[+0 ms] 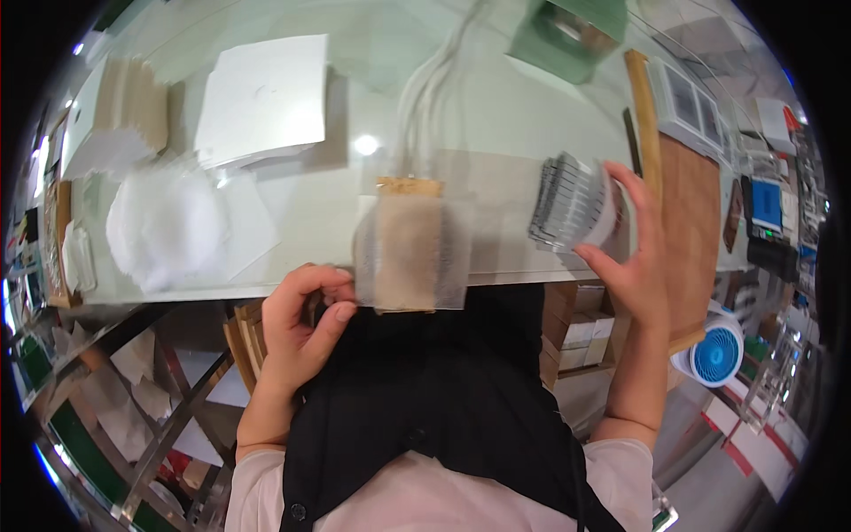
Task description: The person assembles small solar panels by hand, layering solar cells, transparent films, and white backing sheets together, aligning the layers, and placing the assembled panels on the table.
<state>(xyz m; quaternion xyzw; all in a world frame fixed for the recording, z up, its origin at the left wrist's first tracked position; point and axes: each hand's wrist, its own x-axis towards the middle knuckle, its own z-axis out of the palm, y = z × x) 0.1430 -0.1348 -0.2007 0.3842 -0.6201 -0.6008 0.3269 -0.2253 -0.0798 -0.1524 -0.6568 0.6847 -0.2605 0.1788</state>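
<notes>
My right hand is at a stack of clear plastic sheets with black line markings. Thumb and forefinger span the right end of the top sheet, which looks bent and blurred between them. My left hand is at the table's front edge with fingers curled, and a small gap shows between thumb and forefinger. Its fingertips are beside the left rim of a translucent square sheet. A brown tape-covered strip runs down the middle of that square, which overhangs the edge slightly.
White cables run back from the strip. To the left are white paper sheets, a fluffy white pile and a card stack. A green box stands far right, near a wooden rail and a small fan.
</notes>
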